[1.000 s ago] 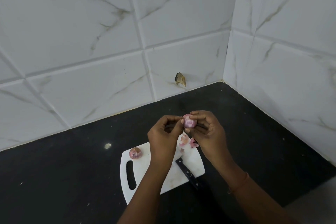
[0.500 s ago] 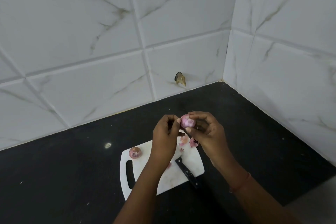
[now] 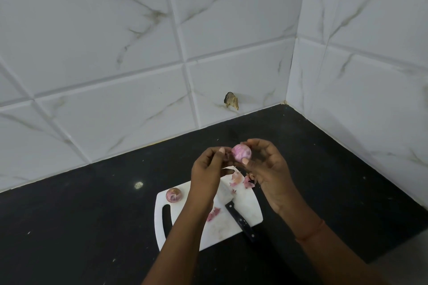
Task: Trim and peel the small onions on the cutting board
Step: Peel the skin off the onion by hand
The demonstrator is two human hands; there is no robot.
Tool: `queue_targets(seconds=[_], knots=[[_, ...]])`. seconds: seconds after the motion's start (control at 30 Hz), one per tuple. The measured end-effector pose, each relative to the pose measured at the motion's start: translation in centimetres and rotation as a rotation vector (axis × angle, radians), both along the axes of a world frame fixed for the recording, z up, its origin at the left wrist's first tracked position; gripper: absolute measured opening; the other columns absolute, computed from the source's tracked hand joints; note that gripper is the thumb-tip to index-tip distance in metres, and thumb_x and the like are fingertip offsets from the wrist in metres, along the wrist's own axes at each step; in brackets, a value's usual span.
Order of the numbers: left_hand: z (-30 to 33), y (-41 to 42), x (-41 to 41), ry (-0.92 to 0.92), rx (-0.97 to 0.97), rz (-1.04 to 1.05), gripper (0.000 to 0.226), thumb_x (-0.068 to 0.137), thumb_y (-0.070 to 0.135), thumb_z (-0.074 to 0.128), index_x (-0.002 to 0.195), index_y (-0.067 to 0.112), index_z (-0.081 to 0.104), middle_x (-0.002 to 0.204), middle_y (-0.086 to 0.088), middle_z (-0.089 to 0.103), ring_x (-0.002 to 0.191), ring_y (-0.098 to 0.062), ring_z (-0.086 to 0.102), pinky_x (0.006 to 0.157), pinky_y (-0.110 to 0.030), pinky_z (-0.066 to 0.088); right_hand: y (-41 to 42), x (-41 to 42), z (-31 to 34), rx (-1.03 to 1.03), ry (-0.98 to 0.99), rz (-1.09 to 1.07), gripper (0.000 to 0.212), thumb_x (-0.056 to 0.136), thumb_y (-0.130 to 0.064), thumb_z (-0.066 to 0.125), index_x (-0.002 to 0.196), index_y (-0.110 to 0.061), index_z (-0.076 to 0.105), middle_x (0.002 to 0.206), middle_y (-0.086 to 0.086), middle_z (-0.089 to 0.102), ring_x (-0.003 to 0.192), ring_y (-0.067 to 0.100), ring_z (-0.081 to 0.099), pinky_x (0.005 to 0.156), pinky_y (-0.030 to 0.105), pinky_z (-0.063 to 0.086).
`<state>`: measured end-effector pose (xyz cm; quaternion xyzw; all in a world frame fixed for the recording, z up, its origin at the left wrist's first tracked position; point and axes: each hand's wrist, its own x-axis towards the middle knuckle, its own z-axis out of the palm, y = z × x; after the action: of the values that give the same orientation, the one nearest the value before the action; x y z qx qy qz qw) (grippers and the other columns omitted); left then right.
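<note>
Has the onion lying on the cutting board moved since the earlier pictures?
No. The onion lies by the cutting board corner, above its handle slot, as before.

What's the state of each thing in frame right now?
Held onion: lifted above the board, partly peeled, pale pink.
Right hand: grips the held onion.
Left hand: pinches at the onion's skin.
Second onion: on the board's corner, skin on.
Knife: lying on the board, unheld.
Peel scraps: loose on the cutting board.

Onion [image 3: 173,195] lies left of knife [image 3: 239,219] on board [image 3: 251,201].
</note>
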<state>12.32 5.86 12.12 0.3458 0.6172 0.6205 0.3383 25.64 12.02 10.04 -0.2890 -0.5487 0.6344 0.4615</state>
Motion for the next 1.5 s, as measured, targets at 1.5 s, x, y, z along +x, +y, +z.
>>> queue_targets(seconds=[1.5], knots=[[-1.2,1.7,-1.2,0.099,0.04,0.062,0.004,0.09,0.012,0.07,0.093,0.011,0.072,0.083,0.001,0.071,0.065,-0.007,0.065,0.062,-0.018,0.054,0.8,-1.5,1.1,-0.342,0.298,-0.145,0.024,0.094,-0.017,0.057,0.117,-0.009,0.058,0.108,0.019,0.069,0.086,0.026,0.071,0.071,0.03,0.06]])
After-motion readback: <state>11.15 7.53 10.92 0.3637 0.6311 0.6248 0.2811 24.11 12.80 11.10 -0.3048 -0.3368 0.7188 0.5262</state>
